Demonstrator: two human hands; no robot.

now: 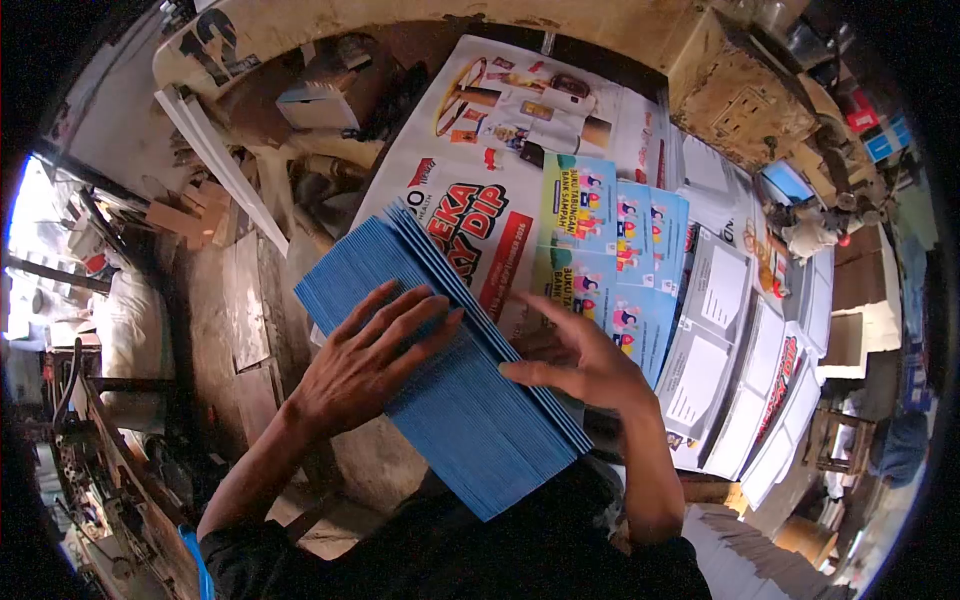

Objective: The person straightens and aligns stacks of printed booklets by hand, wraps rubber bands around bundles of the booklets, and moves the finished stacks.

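A thick stack of blue booklets (470, 430), its many edges showing as fine lines, lies slanted in front of my body. Across its upper face rests my left hand (375, 350), fingers lying flat and slightly bent. My right hand (590, 365) is at the stack's right side, its thumb by the long edge and its fingers stretched apart over the poster; whether the thumb touches is hard to tell. Just beyond that hand, printed blue-and-yellow booklet covers (580, 205) lie in overlapping rows.
Large printed posters (530, 110) cover the work surface. More printed sheets (715, 310) spread to the right. A worn beige machine body (740, 95) stands at the back. Paper piles (750, 560) are at lower right, and wooden boards (245, 290) at left.
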